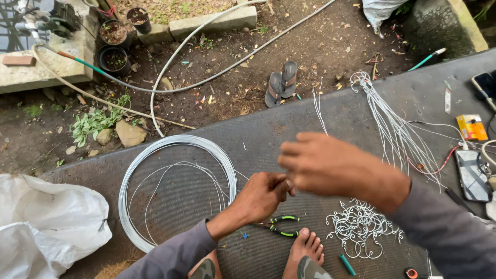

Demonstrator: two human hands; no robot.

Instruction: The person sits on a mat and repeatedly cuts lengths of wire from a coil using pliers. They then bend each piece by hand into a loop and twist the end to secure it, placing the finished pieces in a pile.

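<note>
The person sits at the edge of a dark mat laid on the ground and works with thin white wire. The left hand is low, just beside the big wire coil, with the fingers closed together, pinching what seems to be a short piece of the wire; the piece itself is too thin to see clearly. The right hand is above and a little to the right of it, blurred, palm down, the fingers bent loosely and slightly apart; whether they grip anything cannot be told. The two hands almost touch at the fingertips.

The wire looks light and thin, springy but easy to bend, and probably a bit slippery, with sharp cut ends. It is better to hold it near the end, between thumb and first finger, close to the place of the bend.

Near the bare foot lie green-handled pliers, and to the right of the foot a heap of small wire hooks. Farther on the mat lies a bundle of straight cut wires. A white sack is at the left, and a pair of sandals stands on the soil beyond the mat
</note>
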